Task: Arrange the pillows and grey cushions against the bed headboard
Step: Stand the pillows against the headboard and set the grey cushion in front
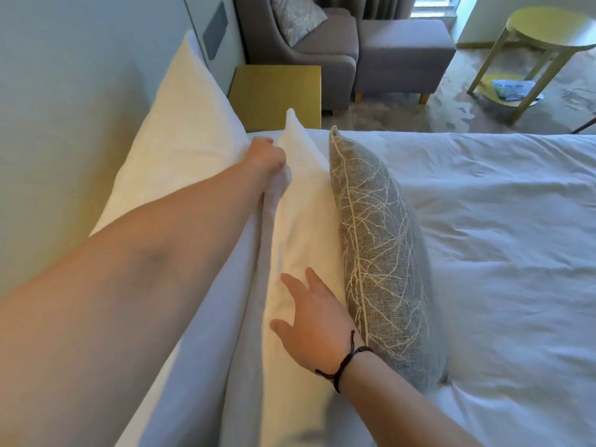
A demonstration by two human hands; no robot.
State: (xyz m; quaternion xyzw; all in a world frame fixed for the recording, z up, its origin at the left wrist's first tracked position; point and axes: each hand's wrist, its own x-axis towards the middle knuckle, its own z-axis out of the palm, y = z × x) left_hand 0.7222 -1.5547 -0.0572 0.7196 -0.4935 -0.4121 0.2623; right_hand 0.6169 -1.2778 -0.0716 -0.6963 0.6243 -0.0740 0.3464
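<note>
The left hand is closed on the top edge of the front pillow, pinching its fabric, while the right hand lies open and flat against the same pillow's face, fingers spread. That pillow stands on edge behind a grey cushion, which leans on it, and in front of a back pillow propped on the headboard. This stack looks nearly set; only straightening seems left here. A second patterned cushion sits on the armchair, apparently not yet brought over.
</note>
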